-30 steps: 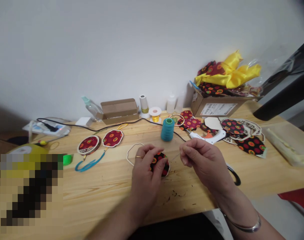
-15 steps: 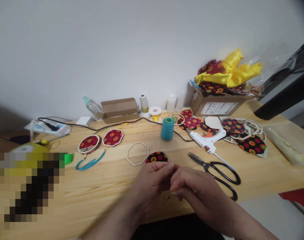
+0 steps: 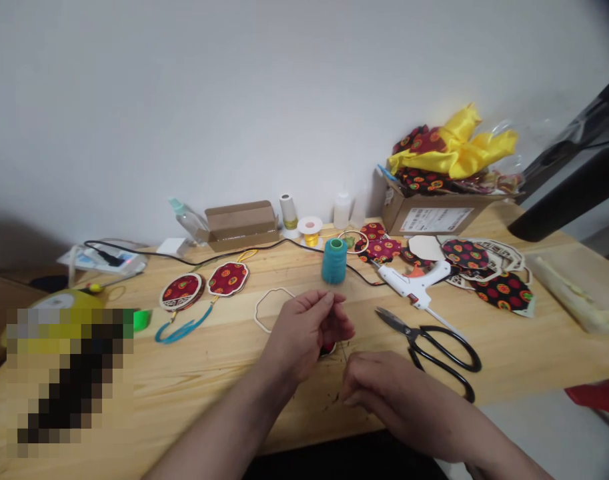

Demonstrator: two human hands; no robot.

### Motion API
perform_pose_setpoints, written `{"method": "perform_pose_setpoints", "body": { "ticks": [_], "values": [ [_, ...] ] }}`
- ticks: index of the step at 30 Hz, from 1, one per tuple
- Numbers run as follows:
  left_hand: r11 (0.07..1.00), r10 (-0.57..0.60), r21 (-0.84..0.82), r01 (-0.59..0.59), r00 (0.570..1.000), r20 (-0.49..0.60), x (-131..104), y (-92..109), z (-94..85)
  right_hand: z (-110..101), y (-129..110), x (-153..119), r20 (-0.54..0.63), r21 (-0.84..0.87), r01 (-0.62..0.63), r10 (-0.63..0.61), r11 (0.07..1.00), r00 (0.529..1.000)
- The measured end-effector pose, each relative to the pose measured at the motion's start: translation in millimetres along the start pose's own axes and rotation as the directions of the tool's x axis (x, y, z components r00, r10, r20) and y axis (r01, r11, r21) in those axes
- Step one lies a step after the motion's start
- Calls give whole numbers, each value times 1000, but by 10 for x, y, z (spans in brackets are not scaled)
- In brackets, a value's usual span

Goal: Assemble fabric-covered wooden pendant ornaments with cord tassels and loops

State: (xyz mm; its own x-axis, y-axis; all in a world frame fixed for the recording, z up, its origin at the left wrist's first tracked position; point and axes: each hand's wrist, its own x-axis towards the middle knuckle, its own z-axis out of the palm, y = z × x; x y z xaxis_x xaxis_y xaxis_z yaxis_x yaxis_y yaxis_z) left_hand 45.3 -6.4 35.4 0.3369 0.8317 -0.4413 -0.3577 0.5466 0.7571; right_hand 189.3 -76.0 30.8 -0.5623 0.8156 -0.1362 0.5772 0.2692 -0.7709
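Note:
My left hand (image 3: 304, 333) is raised over the table with thumb and forefinger pinched together. Lower and to the right, my right hand (image 3: 384, 390) is closed, its fingers curled in. A faint thin line, apparently a thread (image 3: 343, 352), runs between the two hands. Partly hidden behind my left hand is a patterned fabric-covered piece (image 3: 328, 349). A wavy-edged thin wooden frame (image 3: 262, 312) lies to its left, also partly covered. Beyond the hands stands a cone of teal thread (image 3: 334, 262). Black-handled scissors (image 3: 413, 331) lie right of my hands.
A white glue gun (image 3: 415, 281) rests behind the scissors. Fabric-covered pieces (image 3: 504, 291) lie at right, below a full cardboard box (image 3: 434, 217). Two finished-looking ornaments, one round (image 3: 180, 291) and one scalloped (image 3: 228, 279), lie left. A black cable (image 3: 234, 252) crosses the back.
My hands have moved apart: the left has risen away toward the teal cone, while the right has dropped slightly toward me. The left hand now covers more of the wooden frame.

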Motion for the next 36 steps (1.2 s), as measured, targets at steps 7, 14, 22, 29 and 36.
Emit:
{"method": "perform_pose_setpoints", "body": {
  "ticks": [7, 14, 22, 29, 36],
  "values": [
    [997, 71, -10, -70, 997, 15, 89, 27, 29, -9, 37, 28, 53, -55, -3, 6, 998, 999],
    [996, 94, -1, -94, 995, 24, 159, 30, 41, -29, 62, 9, 59, -15, 25, -24, 1000, 998],
    [992, 111, 61, -111, 994, 4, 145, 37, -7, -137, 224, 3, -318, 154, -13, 62, 988, 946],
    [987, 139, 87, -138, 990, -2, 114, 125, -18, -314, 180, 329, -439, 657, 125, 242, 744, 865],
    [980, 171, 106, -171, 985, 1, 110, 100, -76, -500, 78, 707, -219, 940, 153, 195, 306, 956]
  ]
}}
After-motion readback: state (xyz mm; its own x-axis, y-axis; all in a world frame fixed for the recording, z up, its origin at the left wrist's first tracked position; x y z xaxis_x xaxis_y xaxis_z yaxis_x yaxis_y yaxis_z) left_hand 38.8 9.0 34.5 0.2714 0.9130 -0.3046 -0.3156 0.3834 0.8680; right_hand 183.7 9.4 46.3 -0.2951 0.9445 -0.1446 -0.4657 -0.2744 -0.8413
